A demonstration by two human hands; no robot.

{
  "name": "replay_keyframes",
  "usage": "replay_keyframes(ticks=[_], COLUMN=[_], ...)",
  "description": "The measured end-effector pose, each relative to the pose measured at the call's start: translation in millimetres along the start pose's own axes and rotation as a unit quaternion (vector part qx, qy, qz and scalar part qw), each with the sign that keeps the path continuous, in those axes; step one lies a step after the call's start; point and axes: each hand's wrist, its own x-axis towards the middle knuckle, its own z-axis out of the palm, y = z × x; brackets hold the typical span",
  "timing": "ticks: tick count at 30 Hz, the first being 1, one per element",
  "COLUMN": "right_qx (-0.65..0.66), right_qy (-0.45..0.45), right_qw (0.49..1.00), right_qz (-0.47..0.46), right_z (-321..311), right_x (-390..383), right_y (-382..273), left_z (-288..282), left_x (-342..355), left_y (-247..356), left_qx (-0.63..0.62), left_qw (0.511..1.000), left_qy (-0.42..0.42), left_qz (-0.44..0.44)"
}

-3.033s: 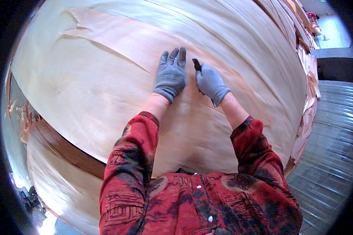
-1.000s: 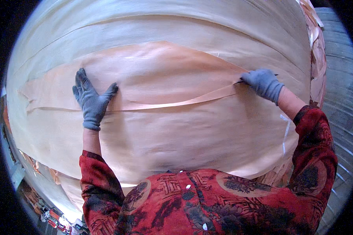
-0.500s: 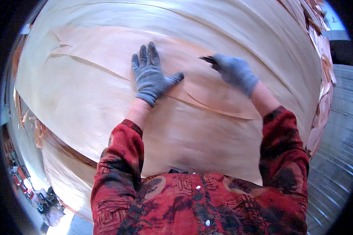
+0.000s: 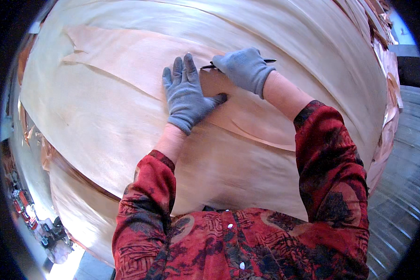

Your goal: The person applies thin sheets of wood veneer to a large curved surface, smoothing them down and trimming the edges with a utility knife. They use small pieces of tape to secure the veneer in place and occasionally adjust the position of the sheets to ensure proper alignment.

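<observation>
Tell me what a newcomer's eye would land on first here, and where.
Probably the red-and-black patterned shirt, filling the lower middle. Next, near the centre, the gloved left hand lies spread on a thin pinkish sheet, while the gloved right hand, just to its right, grips a slim dark tool.

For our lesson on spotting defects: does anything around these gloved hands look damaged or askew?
Yes. The pinkish sheet has a jagged notch at its left end, breaking its outline. Toward the right, thin strips stick out, ragged and uneven.
</observation>
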Motion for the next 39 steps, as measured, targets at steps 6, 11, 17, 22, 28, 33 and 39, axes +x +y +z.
replay_keyframes(ticks=[6,11,17,22,28,33,39], right_qx=[0.009,0.051,0.018,0.008,0.038,0.079,0.089], right_qy=[-0.067,0.031,0.045,0.002,-0.088,-0.149,-0.116], right_qw=[0.994,0.997,0.998,1.000,0.990,0.967,0.955], right_qz=[0.089,0.042,0.029,0.020,0.099,0.190,0.260], right_z=[-18,-4,6,-2,-9,-14,-5], right_x=[5,-8,0,3,-33,-76,-144], right_y=[-25,-9,-10,-6,15,27,38], left_z=[4,4,2,-1,-1,-2,-9], left_x=[2,1,2,3,2,1,3], left_y=[-4,-2,-2,1,0,2,6], left_qx=[0.019,0.032,0.033,0.047,0.054,0.060,0.113], left_qw=[1.000,0.999,0.999,0.999,0.998,0.997,0.990], left_qy=[-0.002,0.002,-0.003,-0.011,-0.012,-0.024,-0.048], left_qz=[0.006,0.022,0.014,0.022,0.031,0.034,0.065])
